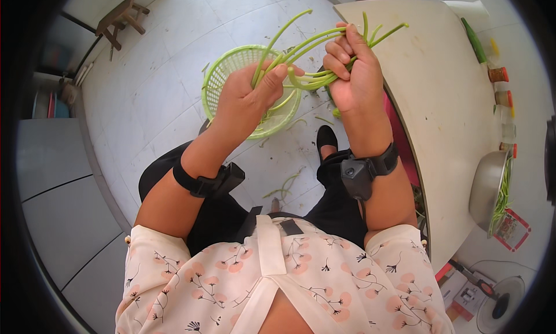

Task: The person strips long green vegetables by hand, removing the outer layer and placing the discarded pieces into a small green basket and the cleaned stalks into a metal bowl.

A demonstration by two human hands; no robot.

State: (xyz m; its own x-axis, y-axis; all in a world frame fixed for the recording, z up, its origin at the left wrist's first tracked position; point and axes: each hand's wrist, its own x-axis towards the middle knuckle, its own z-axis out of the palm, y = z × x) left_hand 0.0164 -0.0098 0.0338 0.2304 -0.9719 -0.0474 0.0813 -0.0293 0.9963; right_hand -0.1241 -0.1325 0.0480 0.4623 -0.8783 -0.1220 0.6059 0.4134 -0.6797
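Several long green vegetable stems (pixel 315 79) stretch between my two hands, above the floor. My left hand (pixel 252 91) is closed, pinching some of the stems between thumb and fingers. Higher and to the right, my right hand (pixel 354 68) is wrapped round the bunch, with stem ends poking out past its thumb. Behind my left hand stands a light green plastic basket (pixel 209 88) with holes in its wall. A few green stems lie inside it; my left hand and forearm hide part of it.
A pale table (pixel 417 85) curves along the right. On it are a green cucumber-like vegetable (pixel 474 40), red-lidded jars (pixel 498 74) and a metal bowl (pixel 485 186) of green stems. Stem scraps (pixel 284 186) lie on the tiled floor. A wooden stool (pixel 121 20) stands far left.
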